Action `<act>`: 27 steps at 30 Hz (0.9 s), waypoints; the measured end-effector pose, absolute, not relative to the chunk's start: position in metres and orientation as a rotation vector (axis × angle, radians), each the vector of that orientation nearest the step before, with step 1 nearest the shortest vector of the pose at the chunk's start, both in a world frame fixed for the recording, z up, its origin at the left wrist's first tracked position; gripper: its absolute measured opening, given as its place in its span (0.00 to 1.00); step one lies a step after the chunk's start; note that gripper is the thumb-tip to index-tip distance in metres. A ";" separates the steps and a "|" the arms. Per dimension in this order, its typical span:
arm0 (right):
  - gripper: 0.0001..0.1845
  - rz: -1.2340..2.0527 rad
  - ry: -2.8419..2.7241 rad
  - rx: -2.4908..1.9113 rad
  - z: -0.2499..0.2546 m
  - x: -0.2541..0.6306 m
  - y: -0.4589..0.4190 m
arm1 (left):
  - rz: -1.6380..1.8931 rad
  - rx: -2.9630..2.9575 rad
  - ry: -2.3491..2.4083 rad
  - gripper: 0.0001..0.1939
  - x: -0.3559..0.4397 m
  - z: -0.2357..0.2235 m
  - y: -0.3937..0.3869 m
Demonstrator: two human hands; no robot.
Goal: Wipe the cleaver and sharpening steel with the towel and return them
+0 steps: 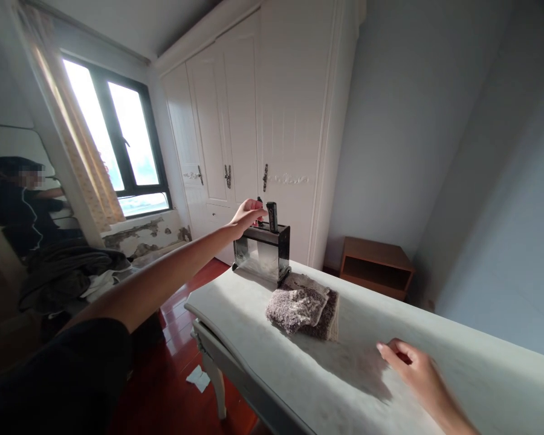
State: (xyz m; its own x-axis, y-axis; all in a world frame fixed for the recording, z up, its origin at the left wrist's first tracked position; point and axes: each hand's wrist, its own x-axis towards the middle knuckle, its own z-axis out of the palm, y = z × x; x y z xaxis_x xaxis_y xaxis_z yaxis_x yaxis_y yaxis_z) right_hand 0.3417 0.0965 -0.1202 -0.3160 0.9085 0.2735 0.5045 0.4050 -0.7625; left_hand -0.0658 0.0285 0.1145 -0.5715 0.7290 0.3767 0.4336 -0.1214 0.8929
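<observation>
"Which hand is nearer the box (259, 257), at the table's (236, 302) end?"
"Left hand (248, 214): over its top, just beside the upright handle (272, 217). Can't tell if it's pinching anything."
"Right hand (412, 359)?"
"Half-open, empty, past the towel (299, 308)."

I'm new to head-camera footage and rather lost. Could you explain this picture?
There is no machine, just one person's two bare hands. The single picture comes from a camera on their head, so their left arm stretches in from the lower left. The left hand is at the top of a box-shaped holder with dark edges, beside a black handle sticking up; whether its grip holds anything is too small to tell. The right hand is loosely curled over or on the pale table, nothing visible in it. The holder stands on the table, with a folded grey-brown cloth beside it.
</observation>
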 end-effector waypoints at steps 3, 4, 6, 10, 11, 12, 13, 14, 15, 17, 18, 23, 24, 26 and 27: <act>0.25 0.698 -1.985 -1.181 -0.123 0.340 0.095 | 1.673 1.410 1.993 0.26 -0.067 0.111 0.034; 0.25 0.706 -1.995 -1.187 -0.123 0.341 0.096 | 1.636 1.435 2.017 0.28 -0.069 0.109 0.035; 0.25 0.746 -2.033 -1.204 -0.124 0.342 0.097 | 1.568 1.495 2.051 0.28 -0.072 0.104 0.039; 0.26 0.766 -2.042 -1.219 -0.126 0.343 0.099 | 1.505 1.689 2.084 0.22 -0.074 0.096 0.044; 0.26 0.760 -2.038 -1.214 -0.127 0.343 0.100 | 1.487 1.729 2.093 0.20 -0.073 0.094 0.045; 0.26 0.755 -2.037 -1.209 -0.128 0.343 0.100 | 1.465 1.759 2.106 0.19 -0.073 0.093 0.046; 0.26 0.752 -2.037 -1.204 -0.128 0.343 0.100 | 1.442 1.780 2.121 0.18 -0.072 0.091 0.046; 0.26 0.748 -2.035 -1.200 -0.129 0.342 0.101 | 1.423 1.795 2.136 0.16 -0.071 0.091 0.047; 0.26 0.744 -2.031 -1.199 -0.129 0.342 0.101 | 1.409 1.808 2.150 0.16 -0.070 0.090 0.048; 0.27 0.738 -2.022 -1.201 -0.130 0.341 0.102 | 1.398 1.821 2.183 0.16 -0.069 0.091 0.049; 0.27 0.737 -2.023 -1.205 -0.131 0.342 0.102 | 1.399 1.823 2.201 0.16 -0.069 0.092 0.050; 0.26 0.756 -2.042 -1.227 -0.134 0.343 0.104 | 1.469 1.744 2.238 0.14 -0.064 0.099 0.053; 0.26 0.755 -2.041 -1.223 -0.134 0.343 0.104 | 1.479 1.729 2.237 0.13 -0.062 0.100 0.053; 0.26 0.743 -2.042 -1.213 -0.133 0.343 0.103 | 1.490 1.710 2.245 0.12 -0.059 0.102 0.053; 0.26 0.739 -2.048 -1.212 -0.132 0.344 0.102 | 1.496 1.700 2.250 0.11 -0.057 0.103 0.053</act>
